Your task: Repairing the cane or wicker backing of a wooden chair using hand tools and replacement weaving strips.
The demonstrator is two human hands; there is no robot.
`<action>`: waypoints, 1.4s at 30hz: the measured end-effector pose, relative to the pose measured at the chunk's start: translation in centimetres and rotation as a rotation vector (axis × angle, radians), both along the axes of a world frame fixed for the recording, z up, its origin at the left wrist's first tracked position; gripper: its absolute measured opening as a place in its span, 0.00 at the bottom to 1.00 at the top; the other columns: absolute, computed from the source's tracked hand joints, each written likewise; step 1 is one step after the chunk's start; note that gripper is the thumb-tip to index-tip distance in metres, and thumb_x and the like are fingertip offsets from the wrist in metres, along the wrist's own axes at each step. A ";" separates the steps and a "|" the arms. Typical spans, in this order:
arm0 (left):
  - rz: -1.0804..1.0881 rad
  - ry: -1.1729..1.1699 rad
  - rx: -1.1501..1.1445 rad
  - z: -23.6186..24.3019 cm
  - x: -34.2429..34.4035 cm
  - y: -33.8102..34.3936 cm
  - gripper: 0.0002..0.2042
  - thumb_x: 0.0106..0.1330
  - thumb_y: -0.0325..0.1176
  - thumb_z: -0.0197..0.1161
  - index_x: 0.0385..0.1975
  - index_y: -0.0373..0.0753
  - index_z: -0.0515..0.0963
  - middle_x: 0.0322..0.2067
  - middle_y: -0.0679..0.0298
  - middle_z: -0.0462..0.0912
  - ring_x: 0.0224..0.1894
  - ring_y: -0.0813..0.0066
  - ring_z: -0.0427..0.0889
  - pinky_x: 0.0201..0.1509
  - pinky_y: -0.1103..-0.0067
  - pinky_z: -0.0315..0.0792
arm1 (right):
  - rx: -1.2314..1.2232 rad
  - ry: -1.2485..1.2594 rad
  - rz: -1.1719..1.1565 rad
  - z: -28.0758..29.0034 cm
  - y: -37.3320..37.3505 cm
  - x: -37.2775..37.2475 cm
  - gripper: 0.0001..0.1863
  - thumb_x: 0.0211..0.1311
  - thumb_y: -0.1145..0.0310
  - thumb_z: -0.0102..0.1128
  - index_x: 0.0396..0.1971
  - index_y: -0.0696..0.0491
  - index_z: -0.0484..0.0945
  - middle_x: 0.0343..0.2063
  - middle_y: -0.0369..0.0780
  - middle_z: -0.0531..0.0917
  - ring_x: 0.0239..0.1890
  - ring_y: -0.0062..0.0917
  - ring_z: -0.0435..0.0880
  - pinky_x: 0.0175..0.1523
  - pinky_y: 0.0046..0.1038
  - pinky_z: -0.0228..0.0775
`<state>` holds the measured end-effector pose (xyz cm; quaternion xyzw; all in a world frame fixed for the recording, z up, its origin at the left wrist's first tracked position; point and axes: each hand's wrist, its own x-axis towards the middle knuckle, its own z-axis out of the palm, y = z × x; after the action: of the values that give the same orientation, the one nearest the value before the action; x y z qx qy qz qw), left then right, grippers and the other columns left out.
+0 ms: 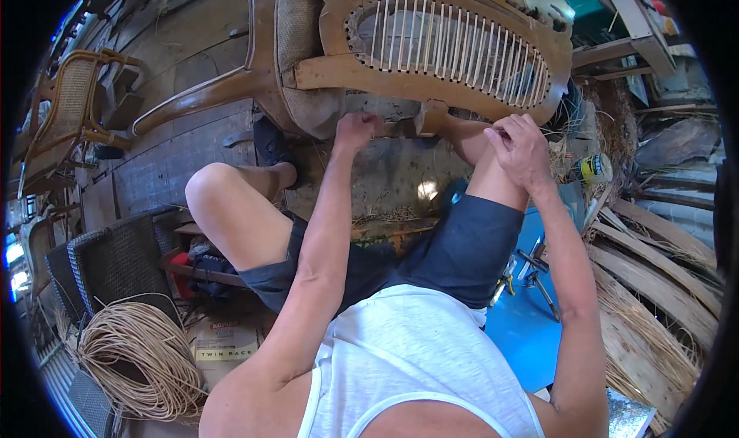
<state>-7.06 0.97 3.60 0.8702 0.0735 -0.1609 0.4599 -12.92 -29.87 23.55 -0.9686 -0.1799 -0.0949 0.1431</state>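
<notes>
A carved wooden chair frame (pixel 327 72) lies sideways before me, with a burlap-padded section (pixel 295 34) and an oval panel strung with parallel pale cane strands (pixel 427 38). My left hand (pixel 356 132) hangs just below the frame's lower part, its fingers curled; what they hold, if anything, is hidden. My right hand (pixel 519 149) rests over my right knee below the oval panel's right end, fingers loosely bent and apart, with nothing visible in them.
A cane-backed chair (pixel 73 107) stands at left on plank flooring (pixel 185 68). A cane coil (pixel 138 353) lies lower left. At right are a blue surface (pixel 531 346) with hand tools (pixel 546 292), a small can (pixel 594 168) and stacked wooden slats (pixel 654 284).
</notes>
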 end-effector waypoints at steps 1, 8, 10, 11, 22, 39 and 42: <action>-0.015 0.011 0.015 0.3 0.6 0.0 0.15 0.64 0.42 0.66 0.45 0.41 0.87 0.37 0.57 0.89 0.41 0.63 0.87 0.47 0.71 0.78 | -0.002 -0.004 -0.006 0.1 0.0 0.0 0.11 0.61 0.62 0.66 0.28 0.54 0.80 0.28 0.39 0.81 0.35 0.36 0.78 0.44 0.36 0.73; 0.517 0.193 -1.527 -0.8 5.6 -0.6 0.07 0.74 0.30 0.57 0.47 0.43 0.76 0.40 0.65 0.84 0.38 0.69 0.84 0.41 0.76 0.81 | -0.035 0.009 -0.025 0.1 0.7 0.5 0.11 0.61 0.63 0.66 0.27 0.54 0.80 0.27 0.39 0.81 0.33 0.36 0.78 0.43 0.36 0.73; 0.703 0.163 -1.680 -0.6 6.0 -1.7 0.06 0.75 0.33 0.57 0.47 0.43 0.76 0.41 0.64 0.84 0.39 0.71 0.85 0.44 0.73 0.83 | -0.045 0.016 -0.040 0.0 0.7 0.5 0.11 0.61 0.63 0.66 0.27 0.54 0.80 0.27 0.39 0.81 0.33 0.36 0.78 0.42 0.37 0.72; 0.670 0.138 -1.780 -0.8 6.1 -1.6 0.07 0.75 0.35 0.57 0.47 0.43 0.77 0.41 0.64 0.85 0.41 0.69 0.85 0.47 0.70 0.83 | -0.056 0.016 -0.040 0.0 0.7 0.6 0.11 0.61 0.63 0.66 0.27 0.54 0.80 0.27 0.40 0.81 0.33 0.36 0.78 0.42 0.37 0.72; 0.299 0.433 -2.333 -4.6 9.1 -0.6 0.13 0.72 0.44 0.61 0.48 0.43 0.78 0.41 0.62 0.85 0.45 0.62 0.86 0.49 0.56 0.84 | -0.068 0.041 -0.059 -0.3 1.3 1.3 0.11 0.60 0.65 0.67 0.26 0.55 0.78 0.25 0.41 0.79 0.31 0.37 0.77 0.39 0.38 0.71; 0.460 0.192 -2.056 -2.6 6.2 -2.9 0.11 0.72 0.36 0.62 0.49 0.41 0.76 0.43 0.64 0.84 0.44 0.70 0.86 0.47 0.70 0.85 | -0.072 0.056 -0.083 -0.4 1.2 1.3 0.10 0.60 0.66 0.67 0.25 0.56 0.78 0.25 0.41 0.80 0.31 0.37 0.78 0.38 0.37 0.71; 0.407 0.226 -2.138 -2.4 6.5 -2.5 0.10 0.71 0.38 0.63 0.48 0.43 0.77 0.41 0.65 0.85 0.43 0.70 0.86 0.47 0.70 0.85 | -0.062 0.055 -0.096 -0.2 0.9 1.1 0.10 0.61 0.67 0.66 0.25 0.56 0.78 0.25 0.41 0.80 0.31 0.36 0.78 0.38 0.37 0.71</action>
<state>-0.54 -1.54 1.17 -0.0269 0.0799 -0.1415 0.9863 -11.86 -28.94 23.31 -0.9823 -0.1321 -0.0693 0.1130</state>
